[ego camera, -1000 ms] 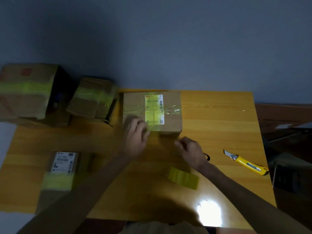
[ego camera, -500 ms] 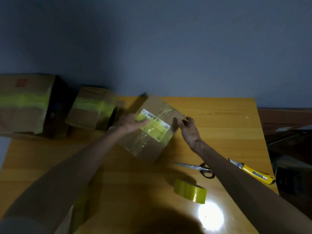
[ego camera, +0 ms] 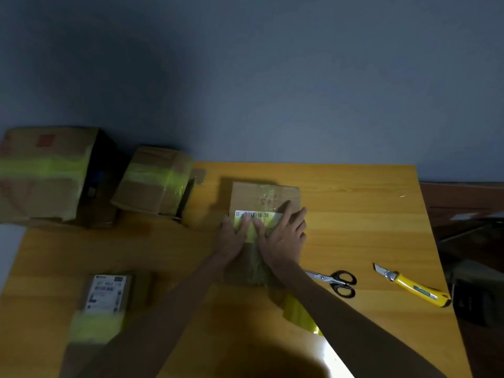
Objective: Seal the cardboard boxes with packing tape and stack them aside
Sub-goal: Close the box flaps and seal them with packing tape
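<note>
The large box [ego camera: 46, 173] and medium box [ego camera: 155, 184], both banded in yellow tape, sit at the desk's far-left corner, probably the set-aside pile. The current box [ego camera: 266, 196] lies mid-desk. The left hand [ego camera: 233, 238] and right hand [ego camera: 285, 241] press flat on it, fingers straight, seemingly smoothing tape (its edges are blurred). Tape roll [ego camera: 297, 312], scissors [ego camera: 336, 282] and knife [ego camera: 414, 289] lie toward the right edge, within reach. The desk [ego camera: 354, 208] is glossy yellow wood, with a bare grey-blue wall [ego camera: 272, 77] behind.

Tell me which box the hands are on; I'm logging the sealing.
The box at mid-table: left hand and right hand lie flat on it. The large box, medium box and small box to its left are untouched.
</note>
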